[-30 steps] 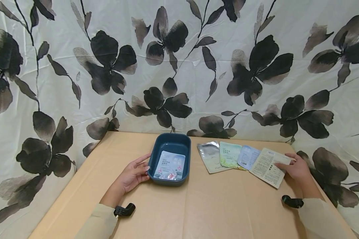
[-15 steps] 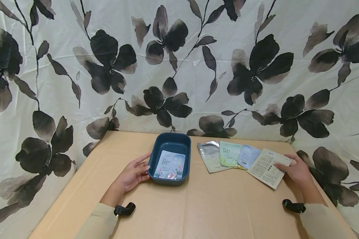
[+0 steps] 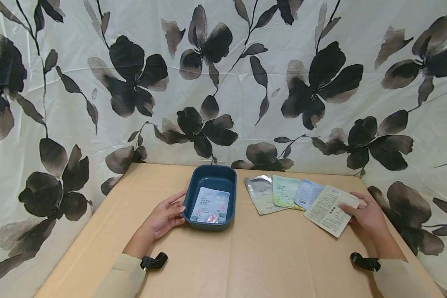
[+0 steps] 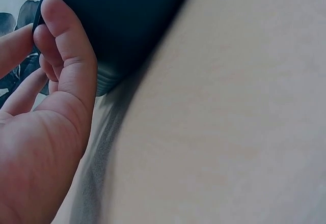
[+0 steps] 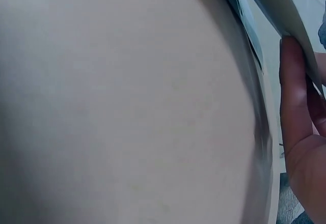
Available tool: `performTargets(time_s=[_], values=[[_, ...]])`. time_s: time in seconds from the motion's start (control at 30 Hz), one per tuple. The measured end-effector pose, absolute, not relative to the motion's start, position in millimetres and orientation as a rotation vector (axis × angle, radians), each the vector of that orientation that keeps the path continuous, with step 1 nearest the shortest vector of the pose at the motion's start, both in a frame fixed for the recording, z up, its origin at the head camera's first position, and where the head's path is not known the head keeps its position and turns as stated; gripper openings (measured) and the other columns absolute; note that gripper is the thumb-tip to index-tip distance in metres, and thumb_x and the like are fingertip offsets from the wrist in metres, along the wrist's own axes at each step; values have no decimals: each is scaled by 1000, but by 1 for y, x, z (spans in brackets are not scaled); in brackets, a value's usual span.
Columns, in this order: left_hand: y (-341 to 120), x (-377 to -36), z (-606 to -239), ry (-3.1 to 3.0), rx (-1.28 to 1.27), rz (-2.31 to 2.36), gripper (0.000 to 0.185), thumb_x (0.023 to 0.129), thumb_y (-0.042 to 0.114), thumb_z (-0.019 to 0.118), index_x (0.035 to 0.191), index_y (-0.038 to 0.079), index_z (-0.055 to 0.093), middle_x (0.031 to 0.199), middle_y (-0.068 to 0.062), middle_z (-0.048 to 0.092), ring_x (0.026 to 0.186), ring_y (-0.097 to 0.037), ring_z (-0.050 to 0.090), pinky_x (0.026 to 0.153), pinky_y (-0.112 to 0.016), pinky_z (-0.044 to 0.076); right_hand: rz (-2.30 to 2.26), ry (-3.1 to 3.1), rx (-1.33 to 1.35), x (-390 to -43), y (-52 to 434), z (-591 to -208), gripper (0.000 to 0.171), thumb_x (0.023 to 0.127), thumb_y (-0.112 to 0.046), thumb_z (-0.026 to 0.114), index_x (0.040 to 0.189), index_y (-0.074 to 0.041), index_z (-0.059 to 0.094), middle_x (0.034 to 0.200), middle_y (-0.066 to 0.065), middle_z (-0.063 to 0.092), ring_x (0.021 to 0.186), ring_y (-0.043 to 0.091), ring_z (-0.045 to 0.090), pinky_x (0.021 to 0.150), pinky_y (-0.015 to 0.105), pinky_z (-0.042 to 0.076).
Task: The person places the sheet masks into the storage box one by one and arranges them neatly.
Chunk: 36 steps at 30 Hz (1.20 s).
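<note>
In the head view a dark blue plastic basin [image 3: 197, 174] stands on the table. A pale blue facial mask packet with a floral print [image 3: 211, 205] lies in it. My left hand [image 3: 165, 217] holds the basin's left rim, with the thumb against the wall in the left wrist view. My right hand [image 3: 368, 213] pinches the edge of a cream packet with printed text [image 3: 331, 210], lifted off the table and tilted in the right wrist view. Left of it lie a blue packet [image 3: 308, 193], a green packet [image 3: 285, 191] and a silver packet [image 3: 262, 194], overlapping in a row.
The tan table [image 3: 246, 260] ends at a white curtain with dark flowers [image 3: 253, 82] behind and at both sides. A black wrist camera [image 3: 154, 261] sits on the left wrist and another wrist camera [image 3: 365, 262] on the right.
The cream packet has slid slightly left and nearer with my right hand, covering a bit more of the blue packet's corner. My left hand stays at the basin's rim.
</note>
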<state>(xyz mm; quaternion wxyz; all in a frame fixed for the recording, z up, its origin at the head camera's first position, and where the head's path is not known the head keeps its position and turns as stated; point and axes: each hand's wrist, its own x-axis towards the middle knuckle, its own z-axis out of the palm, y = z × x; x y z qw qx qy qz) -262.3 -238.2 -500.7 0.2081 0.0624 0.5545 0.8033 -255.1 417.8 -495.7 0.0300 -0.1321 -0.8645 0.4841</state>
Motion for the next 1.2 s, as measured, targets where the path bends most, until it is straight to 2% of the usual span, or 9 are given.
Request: performTargets(time_s=[0.03, 0.1, 0.2, 0.3, 0.67, 0.83, 1.03, 1.2], values=[[-238, -262, -500, 1540, 175, 2238, 69, 103, 0, 55, 163, 13, 24, 112, -4, 65, 81, -13, 67, 76, -28, 61, 1518, -2653, -412, -254, 417, -496, 89, 94, -35, 74, 158, 0, 24, 132, 25, 65, 81, 3, 71, 71, 28, 62], [-238, -262, -500, 1536, 180, 2240, 69, 103, -1, 54, 163, 12, 24, 111, -3, 66, 82, -13, 68, 76, -28, 61, 1562, -2630, -419, -253, 417, -496, 90, 94, -34, 75, 159, -1, 23, 114, 4, 73, 80, 3, 71, 71, 28, 62], [-238, -262, -499, 1528, 184, 2241, 69, 103, -2, 53, 163, 12, 23, 111, -3, 66, 82, -13, 68, 76, -28, 61, 1616, -2593, -431, -251, 416, -496, 92, 93, -34, 76, 160, -3, 22, 94, -26, 65, 80, 2, 72, 71, 28, 62], [-239, -263, -499, 1520, 187, 2239, 69, 103, -2, 52, 164, 12, 23, 110, -3, 66, 82, -13, 68, 77, -28, 61, 1654, -2560, -437, -248, 414, -495, 93, 92, -34, 77, 161, -6, 22, 88, -33, 61, 79, 1, 71, 69, 27, 62], [-240, -264, -502, 1519, 199, 2237, 70, 102, 0, 56, 163, 13, 24, 112, -4, 66, 83, -14, 68, 78, -28, 61, 1929, -2379, -402, -237, 402, -488, 86, 88, -27, 81, 158, -15, 31, 92, -30, 70, 77, 3, 73, 62, 25, 59], [-239, -263, -501, 1523, 193, 2229, 71, 102, 0, 56, 164, 14, 24, 113, -4, 65, 84, -15, 68, 78, -28, 61, 2043, -2296, -359, -232, 394, -488, 79, 88, -22, 81, 153, -19, 37, 94, -27, 73, 79, 5, 74, 64, 26, 61], [-239, -264, -501, 1527, 187, 2227, 71, 102, 1, 57, 164, 14, 24, 112, -4, 65, 83, -14, 67, 78, -28, 61, 2184, -2177, -264, -230, 387, -491, 63, 89, -10, 79, 140, -28, 46, 99, -21, 75, 83, 8, 75, 67, 28, 62], [-239, -263, -500, 1529, 183, 2231, 70, 102, 2, 57, 163, 15, 25, 112, -4, 66, 83, -14, 68, 78, -28, 61, 2199, -2182, -252, -229, 379, -489, 60, 90, -9, 78, 136, -31, 47, 99, -19, 76, 82, 9, 76, 65, 29, 62]])
